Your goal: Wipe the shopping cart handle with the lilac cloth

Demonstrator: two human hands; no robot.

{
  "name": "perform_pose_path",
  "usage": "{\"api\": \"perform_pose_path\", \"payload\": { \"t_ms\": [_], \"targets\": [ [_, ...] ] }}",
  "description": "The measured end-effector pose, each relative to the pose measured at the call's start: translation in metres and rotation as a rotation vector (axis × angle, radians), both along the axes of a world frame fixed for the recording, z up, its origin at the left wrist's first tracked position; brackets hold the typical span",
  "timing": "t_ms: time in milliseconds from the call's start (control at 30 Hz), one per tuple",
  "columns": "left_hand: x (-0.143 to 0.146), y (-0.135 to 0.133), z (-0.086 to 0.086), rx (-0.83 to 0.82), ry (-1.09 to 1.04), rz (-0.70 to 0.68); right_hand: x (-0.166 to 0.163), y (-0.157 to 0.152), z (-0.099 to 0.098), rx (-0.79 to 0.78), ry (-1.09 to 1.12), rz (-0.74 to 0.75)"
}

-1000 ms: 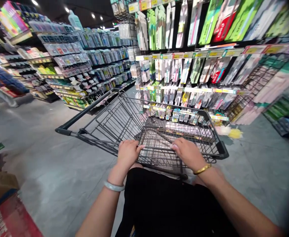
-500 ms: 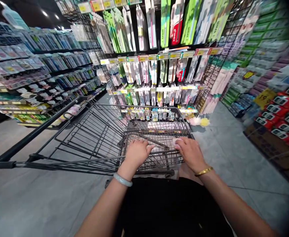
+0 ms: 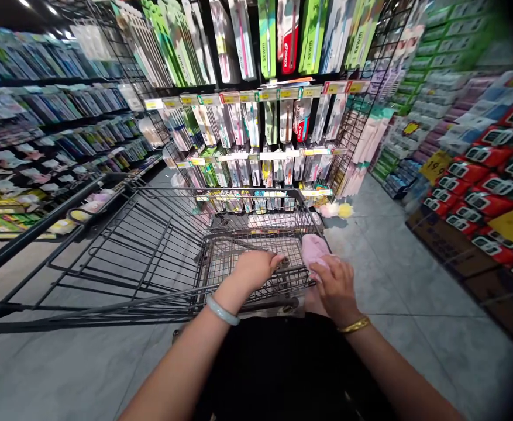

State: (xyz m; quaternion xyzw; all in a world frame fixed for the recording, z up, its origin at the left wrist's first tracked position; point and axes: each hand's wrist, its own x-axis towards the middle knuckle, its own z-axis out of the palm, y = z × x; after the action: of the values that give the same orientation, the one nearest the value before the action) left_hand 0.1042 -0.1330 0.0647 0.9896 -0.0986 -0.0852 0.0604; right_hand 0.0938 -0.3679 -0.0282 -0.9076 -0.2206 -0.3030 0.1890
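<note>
A pink cloth [image 3: 313, 248] hangs over the end of the black wire shopping cart [image 3: 151, 257]. My right hand [image 3: 338, 289], a gold bracelet at its wrist, pinches the cloth's near edge. My left hand [image 3: 256, 270], with a pale bangle at the wrist, is closed above the cart's near side rail. Its thumb points right toward the cloth, and its curled fingers are hidden beneath, so what they hold does not show. The wire bottom of the cart basket shows beyond both hands.
A rack of hanging toothbrush-like packs [image 3: 267, 123] stands ahead, past the cart. Red packages [image 3: 484, 158] are stacked on cardboard boxes [image 3: 453, 257] at the right. Stocked shelves [image 3: 76, 88] line the left. Grey floor [image 3: 379, 263] runs between cart and boxes.
The pink cloth now shows spread out beyond my right hand, where earlier only a small pale bit appeared. My left hand has turned and its fingers have curled in. The view has shifted right.
</note>
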Motion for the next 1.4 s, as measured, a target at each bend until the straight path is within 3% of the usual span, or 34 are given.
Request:
{"api": "perform_pose_path", "payload": {
  "t_ms": [167, 267, 333, 400, 500, 633, 733, 1000, 1067, 1167, 1233, 1333, 1400],
  "targets": [
    [0.012, -0.025, -0.012, -0.001, 0.060, -0.032, -0.016, 0.005, -0.061, -0.063, 0.068, 0.151],
    [0.013, -0.024, -0.014, -0.003, 0.057, -0.041, -0.017, 0.000, -0.083, 0.027, 0.194, 0.223],
    [0.013, -0.022, -0.014, -0.005, 0.049, -0.053, -0.017, -0.001, -0.078, 0.163, 0.209, 0.175],
    [0.014, -0.023, -0.013, -0.005, 0.040, -0.069, -0.017, 0.000, -0.061, 0.266, 0.200, 0.125],
    [0.016, -0.025, -0.013, -0.007, 0.041, -0.071, -0.016, 0.009, -0.041, 0.301, 0.154, 0.138],
    [0.017, -0.027, -0.012, -0.001, 0.058, -0.028, -0.016, 0.018, -0.055, 0.162, 0.085, 0.265],
    [0.017, -0.028, -0.012, -0.003, 0.083, -0.007, -0.018, 0.019, -0.063, 0.145, 0.141, 0.264],
    [0.012, -0.027, -0.004, -0.046, -0.012, 0.013, -0.022, 0.033, -0.001, 0.372, 0.090, 0.246],
    [0.000, -0.025, 0.000, -0.152, -0.138, -0.019, -0.023, 0.039, 0.006, 0.481, 0.211, 0.224],
    [-0.025, -0.028, 0.003, -0.384, -0.319, -0.236, -0.025, 0.045, 0.026, 0.783, 0.459, 0.170],
    [-0.041, -0.033, 0.002, -0.454, -0.382, -0.354, -0.026, 0.048, 0.046, 1.002, 0.623, 0.158],
    [-0.055, -0.034, -0.002, -0.431, -0.414, -0.339, -0.027, 0.051, 0.072, 1.202, 0.869, 0.283],
    [-0.057, -0.025, -0.003, -0.424, -0.419, -0.277, -0.024, 0.052, 0.081, 1.167, 0.949, 0.406]
  ]
}}
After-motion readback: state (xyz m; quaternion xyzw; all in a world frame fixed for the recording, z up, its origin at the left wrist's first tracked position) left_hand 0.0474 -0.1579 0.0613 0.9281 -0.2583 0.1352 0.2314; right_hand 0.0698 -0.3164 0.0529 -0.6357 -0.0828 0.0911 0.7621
